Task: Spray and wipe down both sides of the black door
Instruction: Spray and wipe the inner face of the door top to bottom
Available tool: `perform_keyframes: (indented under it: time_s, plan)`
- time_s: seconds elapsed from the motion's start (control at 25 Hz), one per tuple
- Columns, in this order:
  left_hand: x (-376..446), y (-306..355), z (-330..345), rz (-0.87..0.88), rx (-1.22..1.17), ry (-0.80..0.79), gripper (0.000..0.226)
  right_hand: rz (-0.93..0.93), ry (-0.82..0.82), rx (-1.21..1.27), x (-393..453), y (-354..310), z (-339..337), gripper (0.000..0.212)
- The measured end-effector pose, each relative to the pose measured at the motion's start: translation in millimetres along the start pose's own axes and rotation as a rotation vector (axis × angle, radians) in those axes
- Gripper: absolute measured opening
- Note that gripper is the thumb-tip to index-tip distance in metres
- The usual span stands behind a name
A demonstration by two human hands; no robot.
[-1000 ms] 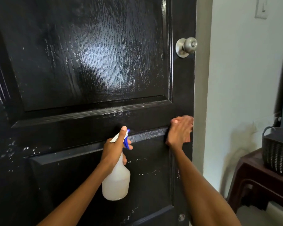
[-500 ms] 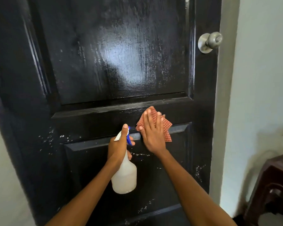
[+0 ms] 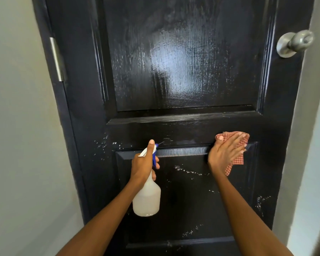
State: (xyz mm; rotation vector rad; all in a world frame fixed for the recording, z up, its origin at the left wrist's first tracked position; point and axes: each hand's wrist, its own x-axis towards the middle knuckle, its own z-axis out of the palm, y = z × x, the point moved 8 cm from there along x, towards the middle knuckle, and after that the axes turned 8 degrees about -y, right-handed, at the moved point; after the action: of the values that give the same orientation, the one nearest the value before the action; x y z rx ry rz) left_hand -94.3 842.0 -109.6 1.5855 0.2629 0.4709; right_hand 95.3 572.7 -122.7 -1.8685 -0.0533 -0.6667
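The black panelled door [image 3: 183, 71] fills the head view, its upper panel wet and shiny, with white droplets scattered on the lower part. My left hand [image 3: 143, 164] grips the neck of a translucent spray bottle [image 3: 147, 199] with a blue trigger, its nozzle close to the door's middle rail. My right hand [image 3: 226, 153] lies flat with straight fingers on a red checked cloth [image 3: 237, 160], pressing it against the door at the top right corner of the lower panel.
A silver round knob [image 3: 296, 43] sticks out at the door's upper right edge. A metal hinge [image 3: 56, 59] sits on the left edge. Pale walls [image 3: 17, 126] flank the door on both sides.
My right hand with the cloth slid left from the door's right edge, then back to the right along the middle rail. The view shifted left. The left hand kept the bottle in place.
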Motion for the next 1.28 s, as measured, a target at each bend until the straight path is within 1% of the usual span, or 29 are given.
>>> perform_keyframes:
  time_s: [0.08,0.2,0.36,0.48,0.56,0.64,0.72,0.76,0.88,0.92,1.0,1.04,1.08,1.16,1.24,1.28]
  plan:
    - [-1.1,1.0,2.6,-0.001,0.006,-0.065,0.063,-0.017,-0.023,-0.012,-8.5,-3.1,10.1,0.072]
    - [1.4,8.8,17.3,0.026,0.084,-0.181,0.07,-0.094,-0.041,-0.039,-18.6,-8.7,20.7,0.074]
    - [3.1,20.8,38.6,0.026,0.087,-0.254,0.071,-0.139,-0.063,-0.049,-31.9,-13.1,34.7,0.075]
    - [6.3,15.8,34.3,-0.003,0.093,-0.183,0.074,-0.173,-0.07,-0.07,-46.1,-23.1,46.2,0.074]
    - [5.8,9.0,19.0,-0.014,0.122,-0.114,0.074,-0.205,-0.078,-0.1,-59.8,-35.7,61.0,0.072]
    - [1.8,1.6,-4.4,-0.004,0.107,-0.055,0.072,-0.284,-0.094,-0.165,-78.0,-56.5,82.0,0.071]
    - [-5.6,-3.2,-34.0,0.031,0.067,0.011,0.07,-0.435,-0.127,-0.247,-100.9,-80.9,109.9,0.071]
    - [-9.1,-5.1,-47.6,0.054,0.06,0.042,0.069,-0.551,-0.159,-0.301,-114.5,-94.9,126.1,0.071]
    - [-17.7,-9.3,-81.7,0.092,0.077,0.119,0.068,-0.987,-0.283,-0.489,-158.4,-132.7,171.2,0.068]
    - [-18.4,-11.1,-89.8,0.087,0.08,0.138,0.069,-1.105,-0.325,-0.538,-167.1,-140.3,179.0,0.067]
    - [-17.3,-13.0,-97.8,0.074,0.086,0.153,0.068,-1.263,-0.369,-0.599,-166.9,-147.3,180.0,0.066]
    - [-16.6,-13.2,-98.3,0.072,0.088,0.151,0.067,-1.3,-0.361,-0.607,-160.3,-147.4,174.4,0.065]
    - [-15.6,-14.2,-97.3,0.072,0.084,0.15,0.066,-1.298,-0.334,-0.602,-149.7,-144.0,164.7,0.064]
    - [-14.9,-16.8,-93.2,0.068,0.072,0.147,0.068,-1.176,-0.233,-0.56,-115.7,-126.4,133.6,0.062]
    - [-15.6,-17.4,-89.7,0.061,0.065,0.141,0.069,-0.95,-0.129,-0.53,-75.6,-100.6,96.0,0.065]
    - [-15.8,-16.9,-86.4,0.058,0.063,0.137,0.069,-0.808,-0.073,-0.498,-55.1,-87.0,74.5,0.066]
